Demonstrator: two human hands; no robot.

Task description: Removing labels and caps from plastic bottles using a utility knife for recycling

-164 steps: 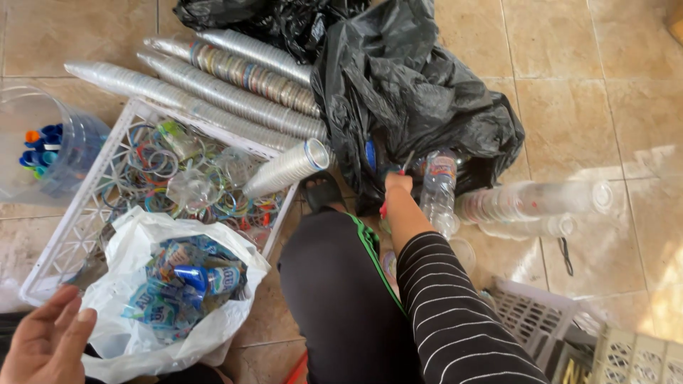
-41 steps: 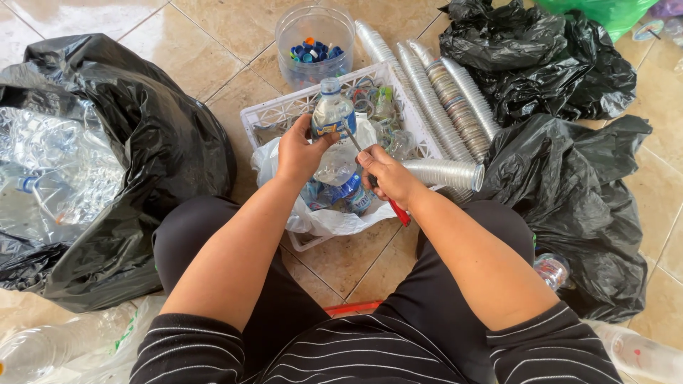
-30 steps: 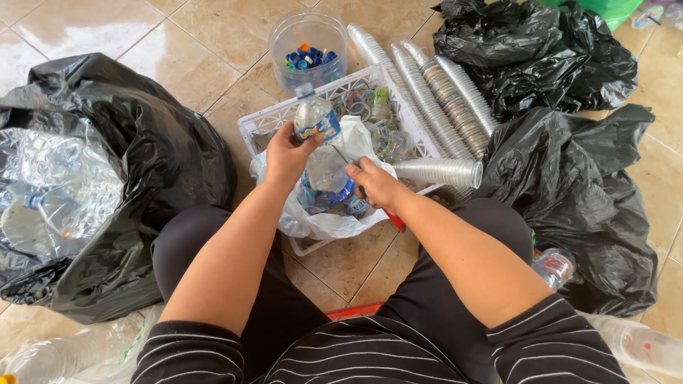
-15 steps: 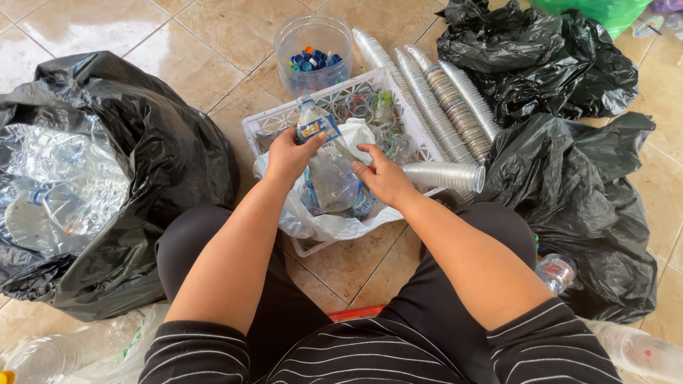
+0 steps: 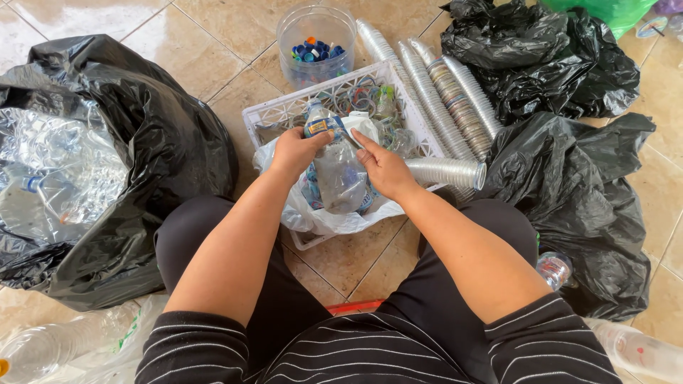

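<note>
My left hand [image 5: 295, 149] grips the upper part of a clear plastic bottle [image 5: 340, 178], with the thumb beside its blue and yellow label [image 5: 321, 126]. From the other side my right hand [image 5: 384, 167] holds the same bottle, fingertips near its neck. The bottle hangs tilted over an open white plastic bag [image 5: 313, 217] that holds several peeled blue labels. This bag lies in the near end of a white plastic crate [image 5: 270, 117]. I am seated on the tiled floor with my knees on either side of the crate.
A clear tub of coloured caps [image 5: 316, 43] stands behind the crate. Long stacks of plastic cups [image 5: 434, 78] lie to its right. A black bag of clear bottles [image 5: 64, 171] sits at left, with other black bags [image 5: 569, 185] at right. Loose bottles [image 5: 555, 269] lie by my right leg.
Both hands have lowered the bottle from above the crate toward the white bag. The red-handled tool seen under my right hand earlier is out of sight now.
</note>
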